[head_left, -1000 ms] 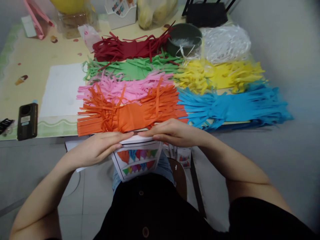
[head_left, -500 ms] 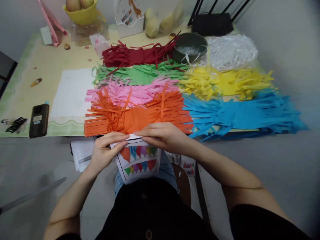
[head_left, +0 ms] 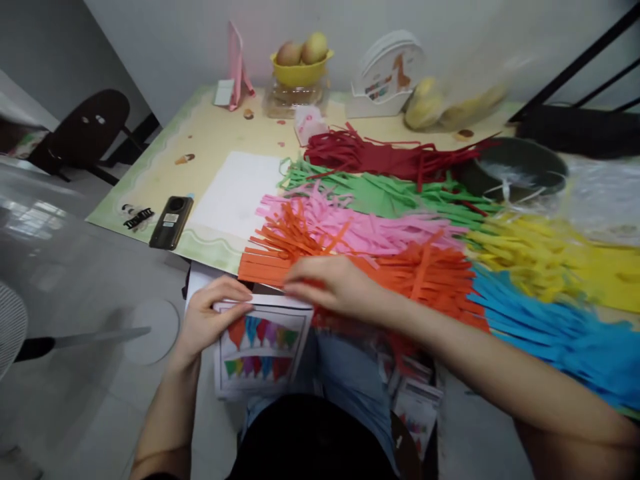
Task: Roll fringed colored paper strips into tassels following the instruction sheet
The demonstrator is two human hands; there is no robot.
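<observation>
My left hand pinches the top left edge of a flat white packet. Rows of coloured pennants are printed on the packet's front, and it hangs above my lap. At its top right edge is my right hand, smeared by motion, so whether its fingers touch the packet is unclear. Just behind both hands, a bundle of orange fringed strips lies along the table's front edge. Pink fringe, green fringe and dark red fringe lie in rows beyond it.
Blue fringe and yellow fringe cover the table's right side, near a dark bowl. White paper and a phone lie at left. Several printed packets stand below the table, right of my legs.
My view has swung left, so the table sits further right. My right hand's fingers have shifted from a pinch at the packet's top edge into a blur; my left hand keeps its hold.
</observation>
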